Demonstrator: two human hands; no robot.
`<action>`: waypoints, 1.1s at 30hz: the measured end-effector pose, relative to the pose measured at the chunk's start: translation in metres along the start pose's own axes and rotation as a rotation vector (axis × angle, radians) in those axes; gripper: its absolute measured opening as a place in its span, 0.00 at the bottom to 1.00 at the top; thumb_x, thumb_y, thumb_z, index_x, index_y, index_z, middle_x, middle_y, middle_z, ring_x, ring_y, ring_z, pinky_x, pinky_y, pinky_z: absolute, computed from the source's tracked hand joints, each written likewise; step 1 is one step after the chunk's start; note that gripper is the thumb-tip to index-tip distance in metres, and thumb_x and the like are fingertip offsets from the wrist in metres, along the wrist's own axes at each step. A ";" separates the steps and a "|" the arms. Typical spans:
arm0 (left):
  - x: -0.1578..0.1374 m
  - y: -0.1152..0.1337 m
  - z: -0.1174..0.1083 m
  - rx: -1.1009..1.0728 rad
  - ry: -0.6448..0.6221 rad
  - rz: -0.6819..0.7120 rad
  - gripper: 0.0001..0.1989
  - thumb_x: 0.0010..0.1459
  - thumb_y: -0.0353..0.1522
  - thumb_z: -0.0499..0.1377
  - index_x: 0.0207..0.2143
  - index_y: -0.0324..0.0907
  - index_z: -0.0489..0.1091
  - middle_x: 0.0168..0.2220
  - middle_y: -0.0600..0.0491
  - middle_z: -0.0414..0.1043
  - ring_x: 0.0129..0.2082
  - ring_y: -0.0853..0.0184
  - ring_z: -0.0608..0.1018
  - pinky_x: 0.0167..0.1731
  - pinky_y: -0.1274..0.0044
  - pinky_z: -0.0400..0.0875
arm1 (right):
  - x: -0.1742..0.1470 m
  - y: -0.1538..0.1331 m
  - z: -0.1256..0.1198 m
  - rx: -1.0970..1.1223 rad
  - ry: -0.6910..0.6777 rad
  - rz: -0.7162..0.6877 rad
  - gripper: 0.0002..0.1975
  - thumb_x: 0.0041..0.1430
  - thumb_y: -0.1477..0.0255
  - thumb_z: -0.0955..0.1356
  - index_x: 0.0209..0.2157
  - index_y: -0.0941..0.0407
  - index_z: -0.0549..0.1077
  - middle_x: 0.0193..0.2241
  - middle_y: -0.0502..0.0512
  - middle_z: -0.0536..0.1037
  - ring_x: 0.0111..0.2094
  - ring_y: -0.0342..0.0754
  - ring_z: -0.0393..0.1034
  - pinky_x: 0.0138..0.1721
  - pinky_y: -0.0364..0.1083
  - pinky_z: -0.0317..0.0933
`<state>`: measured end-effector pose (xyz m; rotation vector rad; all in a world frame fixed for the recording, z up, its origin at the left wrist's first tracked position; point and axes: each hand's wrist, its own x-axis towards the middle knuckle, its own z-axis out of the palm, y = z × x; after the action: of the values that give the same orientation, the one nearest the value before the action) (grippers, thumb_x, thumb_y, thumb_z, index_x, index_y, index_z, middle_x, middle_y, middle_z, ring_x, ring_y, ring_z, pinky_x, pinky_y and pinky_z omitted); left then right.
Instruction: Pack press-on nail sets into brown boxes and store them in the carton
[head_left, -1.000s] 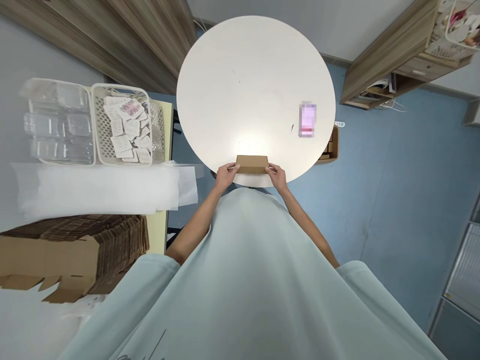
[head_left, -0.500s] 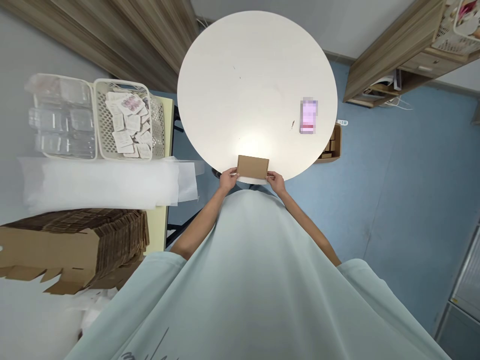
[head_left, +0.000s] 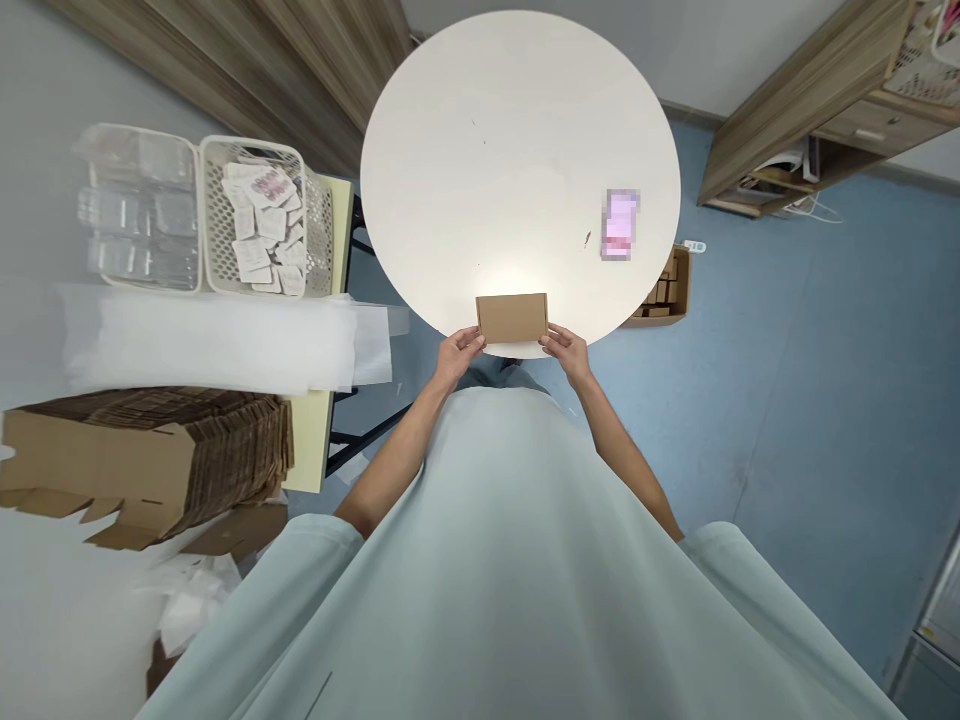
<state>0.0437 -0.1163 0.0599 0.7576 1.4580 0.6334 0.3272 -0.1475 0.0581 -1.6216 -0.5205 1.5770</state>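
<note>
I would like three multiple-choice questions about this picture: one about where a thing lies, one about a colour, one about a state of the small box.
1. Where does the cardboard box lie?
A. at the near edge of the round table
B. on the blue floor
C. in the white basket

2. What colour is the table top?
A. yellow
B. white
C. black

3. How is the box held?
A. by one hand only
B. by no hand
C. between the left hand and the right hand

Answers: 1 A, the box sits by the rim closest to the person. 2 B, the round top is plain white. 3 C, fingers of both hands touch its two near corners.
</note>
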 end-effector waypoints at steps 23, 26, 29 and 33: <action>-0.153 -0.049 0.078 -0.107 -0.145 0.103 0.32 0.58 0.54 0.76 0.55 0.44 0.78 0.64 0.39 0.82 0.64 0.50 0.84 0.62 0.58 0.83 | -0.200 0.039 -0.095 0.004 0.110 -0.060 0.41 0.42 0.47 0.87 0.54 0.47 0.78 0.53 0.58 0.89 0.55 0.57 0.86 0.62 0.59 0.76; -0.162 -0.058 0.096 -0.087 -0.165 0.106 0.31 0.58 0.53 0.76 0.55 0.45 0.78 0.63 0.39 0.83 0.63 0.50 0.85 0.61 0.58 0.83 | -0.216 0.046 -0.116 -0.008 0.136 -0.075 0.40 0.43 0.46 0.86 0.54 0.47 0.78 0.53 0.59 0.88 0.56 0.58 0.85 0.60 0.58 0.77; -0.170 -0.063 0.111 -0.082 -0.184 0.109 0.31 0.57 0.52 0.76 0.55 0.46 0.77 0.63 0.38 0.83 0.63 0.50 0.85 0.61 0.58 0.83 | -0.224 0.052 -0.132 0.015 0.156 -0.079 0.40 0.44 0.47 0.86 0.54 0.47 0.79 0.53 0.59 0.89 0.55 0.58 0.86 0.58 0.57 0.78; -0.173 -0.061 0.137 -0.069 -0.197 0.086 0.32 0.54 0.52 0.77 0.54 0.45 0.78 0.60 0.39 0.85 0.59 0.50 0.87 0.61 0.56 0.82 | -0.229 0.056 -0.157 0.070 0.183 -0.076 0.40 0.43 0.46 0.86 0.53 0.47 0.79 0.52 0.58 0.89 0.50 0.57 0.88 0.53 0.54 0.79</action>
<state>0.1706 -0.2980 0.1162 0.8085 1.2227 0.6518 0.4336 -0.3945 0.1455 -1.6536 -0.4200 1.3602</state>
